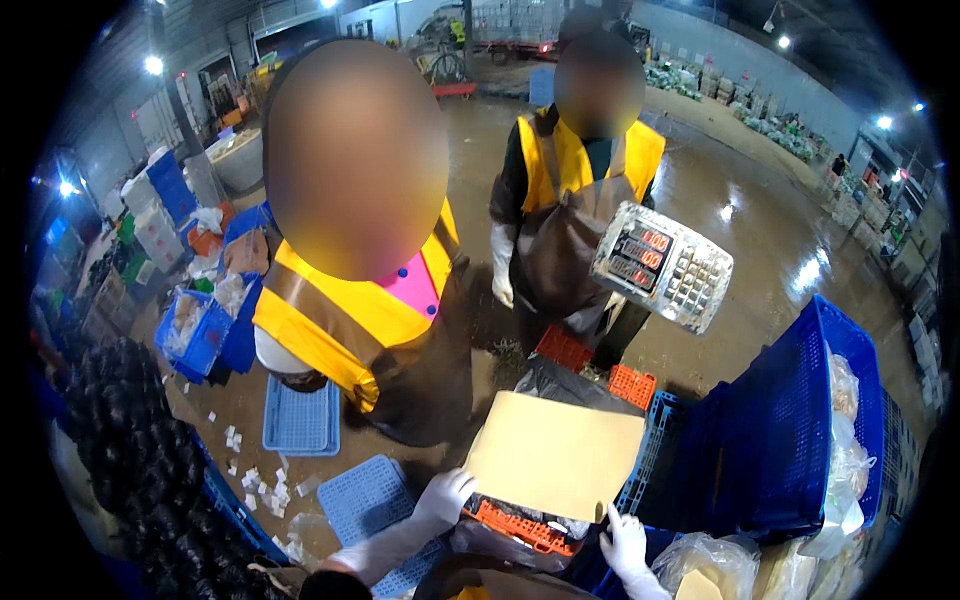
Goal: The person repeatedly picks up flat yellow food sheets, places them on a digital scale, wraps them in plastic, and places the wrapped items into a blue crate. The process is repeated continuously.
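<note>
A tan sheet of paper or card (556,454) lies over an orange plastic basket (525,527) lined with black plastic. White gloves cover both of my hands. At the sheet's lower left corner, my left hand (453,491) has its fingers on the edge. My right hand (621,534) is at the lower right corner, index finger raised to the edge; whether it grips the sheet is unclear. Past the basket stands a scale's display and keypad unit (664,266) with lit red digits.
Two people in yellow vests and brown aprons stand opposite. Tall blue crates (772,427) with bagged goods rise at right. Light blue trays (367,499) lie on the wet floor at left, near black net-like bags (142,465). A clear plastic bag (705,562) sits beside my right hand.
</note>
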A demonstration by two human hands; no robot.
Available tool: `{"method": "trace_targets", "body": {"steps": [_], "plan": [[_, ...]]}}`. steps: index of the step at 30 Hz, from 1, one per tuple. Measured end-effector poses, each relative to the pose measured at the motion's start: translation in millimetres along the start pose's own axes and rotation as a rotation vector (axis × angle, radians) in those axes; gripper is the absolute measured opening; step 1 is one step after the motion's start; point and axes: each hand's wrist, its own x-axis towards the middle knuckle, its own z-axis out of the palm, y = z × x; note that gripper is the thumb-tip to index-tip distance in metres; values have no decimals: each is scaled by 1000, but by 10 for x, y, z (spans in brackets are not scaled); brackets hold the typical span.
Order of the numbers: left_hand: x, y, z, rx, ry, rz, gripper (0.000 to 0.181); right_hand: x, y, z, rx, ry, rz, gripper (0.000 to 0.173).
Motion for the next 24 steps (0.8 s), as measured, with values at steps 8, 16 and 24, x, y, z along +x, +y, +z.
{"method": "trace_targets", "body": {"steps": [8, 16, 24], "plan": [[-394, 267, 27, -5, 66, -228, 34, -578, -237, -166, 317, 308, 147, 59], [-315, 212, 173, 67, 227, -40, 29, -616, -66, -150, 497, 219, 281, 55], [-275, 217, 85, 5, 248, 3, 28, -752, -312, -312, 567, 46, 436, 48]]}}
